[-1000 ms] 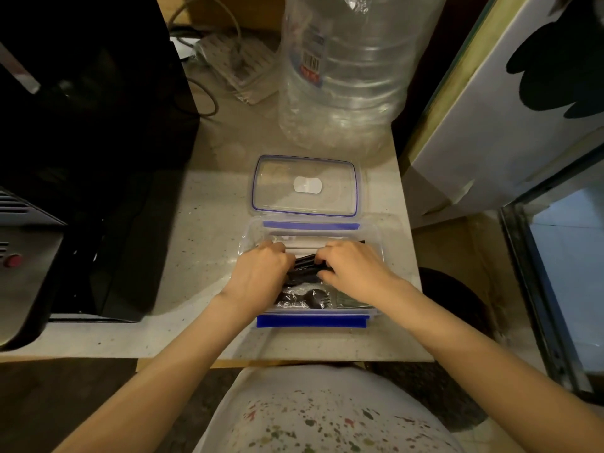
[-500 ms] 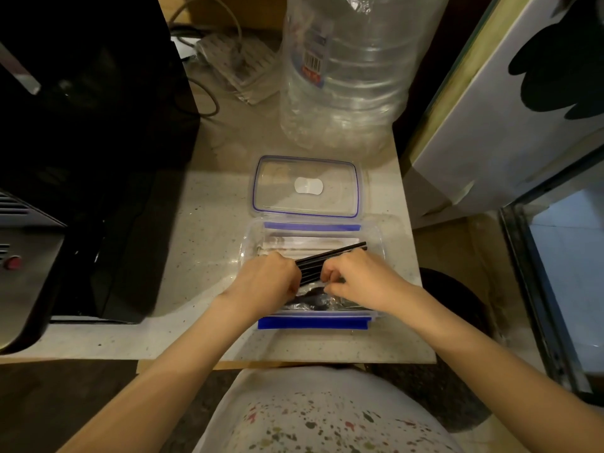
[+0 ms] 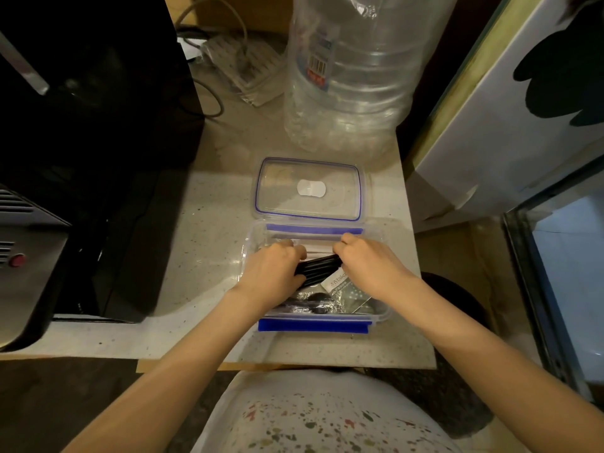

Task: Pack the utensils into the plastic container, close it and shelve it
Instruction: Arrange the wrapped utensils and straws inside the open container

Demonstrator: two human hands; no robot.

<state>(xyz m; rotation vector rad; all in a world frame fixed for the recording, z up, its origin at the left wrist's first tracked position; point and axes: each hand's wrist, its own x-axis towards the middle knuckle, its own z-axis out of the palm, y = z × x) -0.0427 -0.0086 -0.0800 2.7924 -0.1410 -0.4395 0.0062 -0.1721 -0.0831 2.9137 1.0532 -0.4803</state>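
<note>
Head view: plastic container (image 3: 380, 317) sits open on speckled counter (image 3: 202, 230), near front edge. Lid (image 3: 309, 189) lies flat just behind it. Left hand (image 3: 273, 276) and right hand (image 3: 369, 263) both inside container, each clenched on one end of bundle of black utensils (image 3: 318, 269). Foil packets (image 3: 346, 294) lie beneath. Big water bottle (image 3: 353, 76) stands behind lid.

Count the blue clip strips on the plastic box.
2. One blue strip runs along the near edge of the box; the other lies along the far edge, beside the loose lid. End clips, if any, cannot be seen.
</note>
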